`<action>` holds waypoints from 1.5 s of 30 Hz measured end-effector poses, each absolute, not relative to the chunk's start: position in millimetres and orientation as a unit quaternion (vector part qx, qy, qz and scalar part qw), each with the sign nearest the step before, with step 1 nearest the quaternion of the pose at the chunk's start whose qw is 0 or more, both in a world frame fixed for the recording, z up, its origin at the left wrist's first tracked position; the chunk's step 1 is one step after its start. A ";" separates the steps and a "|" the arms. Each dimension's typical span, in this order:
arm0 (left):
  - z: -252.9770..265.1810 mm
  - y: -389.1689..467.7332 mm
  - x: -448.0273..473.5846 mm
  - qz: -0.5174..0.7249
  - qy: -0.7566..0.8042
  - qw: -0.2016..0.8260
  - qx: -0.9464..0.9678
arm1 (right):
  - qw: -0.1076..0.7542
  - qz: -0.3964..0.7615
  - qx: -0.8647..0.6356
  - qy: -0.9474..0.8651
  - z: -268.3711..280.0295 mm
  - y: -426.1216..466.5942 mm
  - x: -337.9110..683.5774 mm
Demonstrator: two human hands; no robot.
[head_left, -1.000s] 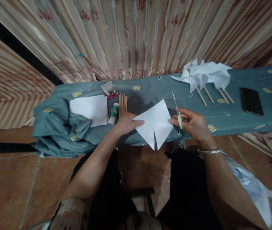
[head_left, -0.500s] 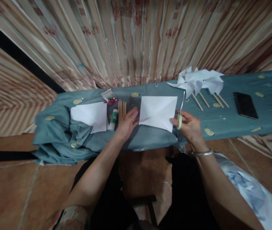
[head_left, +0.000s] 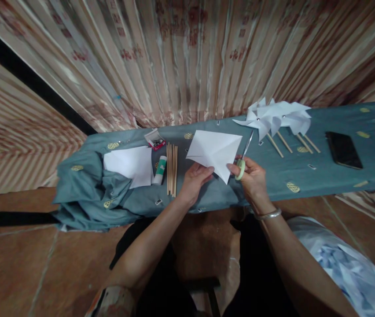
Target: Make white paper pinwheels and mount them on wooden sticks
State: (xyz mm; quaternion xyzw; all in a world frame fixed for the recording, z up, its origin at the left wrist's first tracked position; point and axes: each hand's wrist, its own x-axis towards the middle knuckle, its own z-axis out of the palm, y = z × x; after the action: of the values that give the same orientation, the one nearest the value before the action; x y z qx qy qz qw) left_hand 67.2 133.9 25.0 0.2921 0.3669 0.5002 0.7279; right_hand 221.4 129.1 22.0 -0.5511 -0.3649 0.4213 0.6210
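Observation:
A creased white sheet of paper (head_left: 214, 149) is held just above the cloth-covered table, turned with one corner pointing towards me. My left hand (head_left: 193, 182) grips its near left edge, thumb on top and fingers underneath. With my right hand (head_left: 254, 177) I hold scissors by their pale green handle (head_left: 240, 170), blades pointing up and away, while the thumb meets the paper's near right side. Left of my left hand lie several wooden sticks (head_left: 172, 169) and a glue stick (head_left: 160, 171) with a green label.
A stack of white paper (head_left: 134, 164) and an opened small red box (head_left: 155, 140) of metal pins lie on the left. White paper pinwheels (head_left: 273, 118) on sticks rest right of the scissors, then a black phone (head_left: 344, 149). A plastic bag (head_left: 342, 268) of paper scraps stands at lower right.
The sheet has turned, bringing a corner towards me. My left hand has moved right and taken hold of its near edge. My right hand has shifted slightly left with the scissors.

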 end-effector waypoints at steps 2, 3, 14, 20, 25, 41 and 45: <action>23.8 135.5 69.0 0.507 0.376 0.719 0.291 | 0.612 0.435 -0.549 -0.367 21.5 128.8 217.1; 22.7 136.5 69.8 0.514 0.385 0.710 0.289 | 0.610 0.443 -0.547 -0.365 21.4 128.3 214.8; 11.8 153.7 55.2 0.588 0.460 0.544 0.382 | 0.530 0.508 -0.554 -0.393 23.8 112.0 201.7; 17.6 172.1 34.0 0.612 0.489 0.471 0.405 | 0.449 0.571 -0.525 -0.444 23.5 87.0 189.6; 24.2 177.5 27.2 0.623 0.496 0.452 0.401 | 0.363 0.660 -0.483 -0.446 22.6 71.1 176.5; 23.1 173.7 35.0 0.607 0.493 0.437 0.445 | 0.356 0.665 -0.486 -0.442 24.3 73.3 173.1; 22.7 174.0 35.3 0.612 0.490 0.438 0.439 | 0.356 0.667 -0.484 -0.441 23.3 73.8 172.7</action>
State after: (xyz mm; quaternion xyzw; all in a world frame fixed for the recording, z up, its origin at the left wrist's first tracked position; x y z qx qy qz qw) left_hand 35.3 174.0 22.7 0.4389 0.4899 0.6124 0.4385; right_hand 172.7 73.8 23.3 -0.4842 -0.4408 0.6669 0.3557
